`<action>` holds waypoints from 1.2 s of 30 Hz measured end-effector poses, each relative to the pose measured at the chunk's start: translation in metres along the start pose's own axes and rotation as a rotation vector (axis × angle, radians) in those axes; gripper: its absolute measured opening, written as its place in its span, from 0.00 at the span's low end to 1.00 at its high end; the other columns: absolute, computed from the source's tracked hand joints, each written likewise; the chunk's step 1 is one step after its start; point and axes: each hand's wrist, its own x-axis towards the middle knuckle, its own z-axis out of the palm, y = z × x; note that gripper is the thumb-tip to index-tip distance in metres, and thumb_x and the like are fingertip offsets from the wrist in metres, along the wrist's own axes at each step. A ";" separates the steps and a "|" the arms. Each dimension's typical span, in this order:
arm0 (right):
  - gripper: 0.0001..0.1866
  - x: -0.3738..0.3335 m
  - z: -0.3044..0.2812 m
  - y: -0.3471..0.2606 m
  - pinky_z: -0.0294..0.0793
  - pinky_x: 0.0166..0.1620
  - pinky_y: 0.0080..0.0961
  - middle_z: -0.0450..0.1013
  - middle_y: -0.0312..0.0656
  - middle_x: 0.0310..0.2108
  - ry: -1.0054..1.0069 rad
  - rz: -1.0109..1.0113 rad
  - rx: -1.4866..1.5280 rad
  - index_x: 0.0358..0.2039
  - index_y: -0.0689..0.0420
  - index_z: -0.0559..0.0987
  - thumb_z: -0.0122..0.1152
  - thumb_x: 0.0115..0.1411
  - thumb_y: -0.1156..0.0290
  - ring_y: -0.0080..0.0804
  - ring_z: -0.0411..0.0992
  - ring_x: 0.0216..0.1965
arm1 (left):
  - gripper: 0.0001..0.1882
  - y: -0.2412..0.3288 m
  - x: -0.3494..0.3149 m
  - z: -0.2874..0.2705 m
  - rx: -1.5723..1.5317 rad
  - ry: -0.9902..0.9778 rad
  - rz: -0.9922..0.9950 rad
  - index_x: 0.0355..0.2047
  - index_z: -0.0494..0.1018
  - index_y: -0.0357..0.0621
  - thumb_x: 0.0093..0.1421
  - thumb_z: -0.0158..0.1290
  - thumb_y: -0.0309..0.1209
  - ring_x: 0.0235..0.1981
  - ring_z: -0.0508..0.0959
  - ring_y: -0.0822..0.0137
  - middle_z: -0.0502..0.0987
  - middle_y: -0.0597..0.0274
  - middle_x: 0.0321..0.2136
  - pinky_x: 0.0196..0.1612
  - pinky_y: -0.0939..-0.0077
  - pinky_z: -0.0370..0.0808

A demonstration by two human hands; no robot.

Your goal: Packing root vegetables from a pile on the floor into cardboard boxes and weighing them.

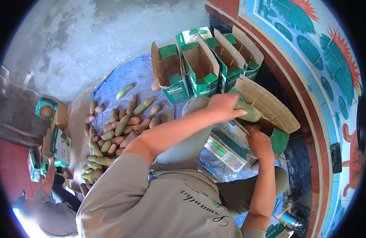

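Note:
My left hand (224,108) is closed around a long green radish (250,112), holding it over the mouth of an open cardboard box (266,97). My right hand (260,143) grips the near edge of that box, its fingers partly hidden by the rim. Just past those fingers a reddish-brown root vegetable (253,127) shows inside the box; the rest of the contents is hidden. Against the box's near side is a digital scale (226,154) with lit green displays and a keypad.
Several open green-and-brown boxes (167,67) stand in a row at the back. A pile of green radishes and reddish-brown roots (123,125) lies on a blue tarp (139,73) to the left. Another person (58,212) works beside boxes at far left. A painted wall (310,51) bounds the right.

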 end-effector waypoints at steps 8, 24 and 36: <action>0.08 0.002 -0.002 0.001 0.71 0.36 0.41 0.73 0.50 0.31 0.007 0.014 0.054 0.33 0.58 0.73 0.55 0.54 0.69 0.48 0.73 0.33 | 0.15 0.001 0.017 0.012 -0.329 0.148 0.177 0.40 0.72 0.43 0.54 0.54 0.35 0.37 0.76 0.52 0.76 0.50 0.34 0.41 0.62 0.72; 0.09 0.011 -0.011 -0.007 0.69 0.38 0.42 0.73 0.51 0.33 -0.038 0.064 0.140 0.36 0.59 0.75 0.55 0.54 0.73 0.50 0.72 0.35 | 0.17 -0.290 -0.161 -0.013 -0.026 0.307 -0.706 0.37 0.76 0.42 0.54 0.51 0.41 0.41 0.76 0.49 0.77 0.48 0.35 0.45 0.61 0.71; 0.11 0.024 -0.014 -0.001 0.69 0.37 0.39 0.73 0.56 0.32 -0.079 0.140 0.189 0.39 0.62 0.75 0.54 0.56 0.74 0.55 0.71 0.35 | 0.29 -0.342 -0.270 0.101 -0.027 -0.399 -1.311 0.52 0.65 0.45 0.50 0.54 0.42 0.53 0.69 0.53 0.70 0.48 0.48 0.53 0.64 0.68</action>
